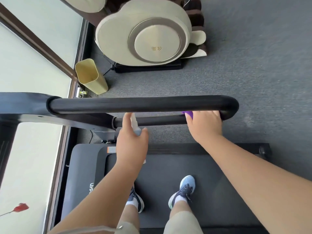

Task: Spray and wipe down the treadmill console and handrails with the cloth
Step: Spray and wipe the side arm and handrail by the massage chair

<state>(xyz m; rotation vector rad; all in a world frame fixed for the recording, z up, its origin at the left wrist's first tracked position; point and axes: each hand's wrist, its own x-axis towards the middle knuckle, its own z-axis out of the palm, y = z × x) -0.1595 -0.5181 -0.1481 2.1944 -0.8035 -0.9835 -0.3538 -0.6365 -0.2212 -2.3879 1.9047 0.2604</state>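
The treadmill's black padded handrail (135, 104) runs left to right across the middle and curves back at its right end into a lower bar (152, 120). My right hand (205, 125) presses a purple cloth (189, 114) against the lower bar near that bend; only a small corner of cloth shows. My left hand (130, 142) holds a small white spray bottle (134, 122) with a pale blue part, its nozzle up against the lower bar. The console is out of view to the left.
I stand on the dark treadmill belt (211, 183) in blue shoes. A cream massage chair (143, 31) and a yellow bin (91, 76) sit on grey carpet beyond the rail. A window wall with a brown frame (55, 53) runs along the left.
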